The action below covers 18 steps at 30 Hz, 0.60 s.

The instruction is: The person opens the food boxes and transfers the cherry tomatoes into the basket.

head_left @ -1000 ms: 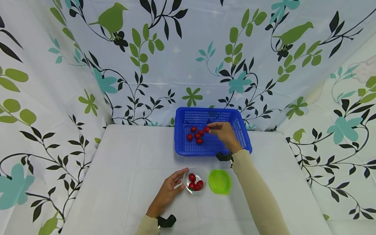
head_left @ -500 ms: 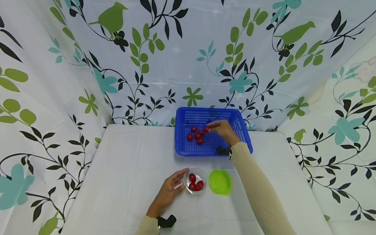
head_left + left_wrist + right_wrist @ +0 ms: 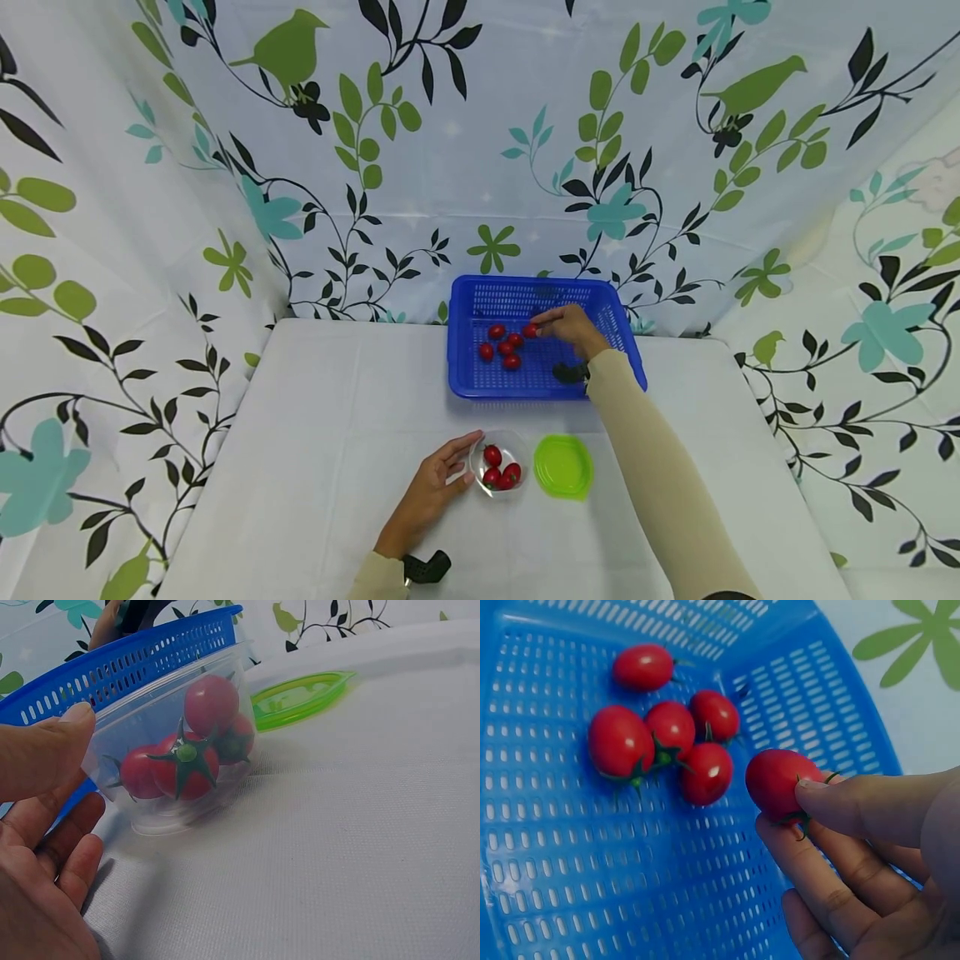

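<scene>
Over there the right hand [image 3: 574,330] is pinching a red oval tomato [image 3: 774,782] inside the blue perforated plastic basket [image 3: 480,392] — five more [image 3: 620,742] remaining there, four [image 3: 185,766] already sitting in the clear plastic tub [image 3: 166,820] the relaxed left hand [image 3: 431,486] is touching, the lime-green plastic lid [image 3: 563,467] lying off beside it.

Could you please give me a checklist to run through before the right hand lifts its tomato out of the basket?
1. Right hand has the held tomato: ok, pinched between thumb and finger.
2. Held tomato clear of the five loose tomatoes: ok, the right wrist view shows a gap.
3. Cup upright: ok, on the table.
4. Lid off the cup: ok, lying beside it.
5. Left hand steadying the cup: cannot tell; thumb is at the rim, but pressure does not show.
6. Room in the cup: cannot tell; four tomatoes inside.
</scene>
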### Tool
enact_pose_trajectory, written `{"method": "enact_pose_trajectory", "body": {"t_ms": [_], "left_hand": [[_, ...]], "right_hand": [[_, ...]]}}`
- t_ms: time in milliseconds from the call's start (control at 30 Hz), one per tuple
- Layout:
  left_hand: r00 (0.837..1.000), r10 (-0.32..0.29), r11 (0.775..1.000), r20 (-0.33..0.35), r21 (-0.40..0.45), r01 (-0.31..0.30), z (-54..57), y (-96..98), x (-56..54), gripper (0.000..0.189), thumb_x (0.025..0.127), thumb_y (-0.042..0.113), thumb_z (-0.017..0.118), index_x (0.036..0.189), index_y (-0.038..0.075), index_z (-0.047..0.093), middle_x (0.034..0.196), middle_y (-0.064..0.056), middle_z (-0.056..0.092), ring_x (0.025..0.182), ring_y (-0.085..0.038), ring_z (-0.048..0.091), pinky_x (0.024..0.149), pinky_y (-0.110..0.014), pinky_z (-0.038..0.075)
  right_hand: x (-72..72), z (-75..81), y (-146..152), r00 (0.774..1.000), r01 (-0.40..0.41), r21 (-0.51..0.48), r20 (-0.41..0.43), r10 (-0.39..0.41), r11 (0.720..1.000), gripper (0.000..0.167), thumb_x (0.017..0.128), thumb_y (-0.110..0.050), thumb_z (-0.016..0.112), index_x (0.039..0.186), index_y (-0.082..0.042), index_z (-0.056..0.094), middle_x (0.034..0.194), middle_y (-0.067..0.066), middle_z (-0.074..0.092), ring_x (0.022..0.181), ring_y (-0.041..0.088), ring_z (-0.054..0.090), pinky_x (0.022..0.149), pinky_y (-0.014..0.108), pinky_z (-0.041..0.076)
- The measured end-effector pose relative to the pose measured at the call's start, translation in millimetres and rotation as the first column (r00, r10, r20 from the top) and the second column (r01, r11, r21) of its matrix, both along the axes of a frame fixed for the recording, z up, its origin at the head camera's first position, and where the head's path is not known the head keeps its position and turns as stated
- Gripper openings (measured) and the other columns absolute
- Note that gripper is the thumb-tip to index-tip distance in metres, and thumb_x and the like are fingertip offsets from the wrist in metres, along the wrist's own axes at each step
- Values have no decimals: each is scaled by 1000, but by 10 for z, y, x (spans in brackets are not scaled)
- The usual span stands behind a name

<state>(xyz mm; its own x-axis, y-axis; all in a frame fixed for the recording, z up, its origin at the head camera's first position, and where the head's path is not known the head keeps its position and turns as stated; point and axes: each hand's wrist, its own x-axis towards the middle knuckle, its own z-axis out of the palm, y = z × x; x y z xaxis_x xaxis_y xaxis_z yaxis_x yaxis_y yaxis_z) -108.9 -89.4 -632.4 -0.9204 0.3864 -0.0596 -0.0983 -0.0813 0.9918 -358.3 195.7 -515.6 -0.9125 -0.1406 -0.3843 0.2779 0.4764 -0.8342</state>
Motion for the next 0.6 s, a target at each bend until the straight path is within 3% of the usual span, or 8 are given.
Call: {"method": "enact_pose_trajectory", "body": {"t_ms": [267, 600], "left_hand": [[1000, 8, 1000, 20, 5, -8, 2, 1, 9, 57, 106, 10, 64, 160, 20, 47, 168, -2, 46, 156, -9, 39, 120, -22, 35], [1000, 0, 1000, -14, 4, 0, -9, -12, 10, 57, 106, 11, 64, 161, 17, 46, 168, -5, 46, 155, -10, 40, 122, -27, 36]], "right_hand": [[-93, -56, -3, 998, 12, 37, 55, -14, 999, 28, 99, -1, 70, 125, -5, 78, 155, 16, 58, 153, 38, 43, 131, 61, 21], [-178, -179, -38, 997, 3, 112, 77, -11, 994, 28, 97, -1, 72, 124, -5, 79, 160, 17, 53, 156, 37, 38, 131, 59, 23]]}}
